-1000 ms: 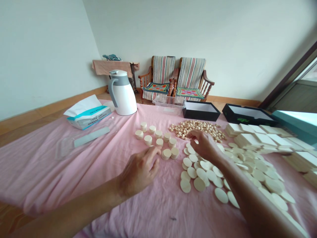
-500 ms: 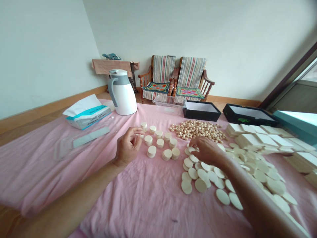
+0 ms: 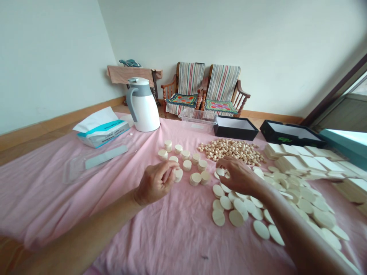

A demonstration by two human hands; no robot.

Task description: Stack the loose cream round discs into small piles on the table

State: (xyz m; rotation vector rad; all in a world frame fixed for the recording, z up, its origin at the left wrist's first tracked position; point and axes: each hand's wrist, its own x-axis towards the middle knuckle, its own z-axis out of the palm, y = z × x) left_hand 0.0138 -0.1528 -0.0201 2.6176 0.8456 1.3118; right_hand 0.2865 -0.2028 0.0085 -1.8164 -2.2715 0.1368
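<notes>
My left hand (image 3: 157, 180) has its fingers curled, with a gap between thumb and forefinger. Its fingertips are beside a short stack of pale round wooden discs (image 3: 178, 175) at the near left of a group of similar stacks, partly covering this stack and the one behind it. My right hand (image 3: 236, 173) arches palm down over the near edge of the loose wooden discs (image 3: 236, 218). Its fingers bend down around a small disc (image 3: 220, 172), thumb and fingers apart. Whether the fingertips press on the disc is hard to tell.
Small wooden pieces (image 3: 232, 150) lie heaped beyond my right hand. Stacked square wooden tiles (image 3: 292, 165) stand to the right. Black boxes (image 3: 235, 133) and a clear plastic container (image 3: 197, 121) line the far edge. A white jug (image 3: 146, 114) and a tissue pack (image 3: 104, 131) are at left.
My left hand has moved right and nearer, from the far-left stack to the near-left one, uncovering the far-left stack. My right hand stays over the loose discs. The view has shifted slightly.
</notes>
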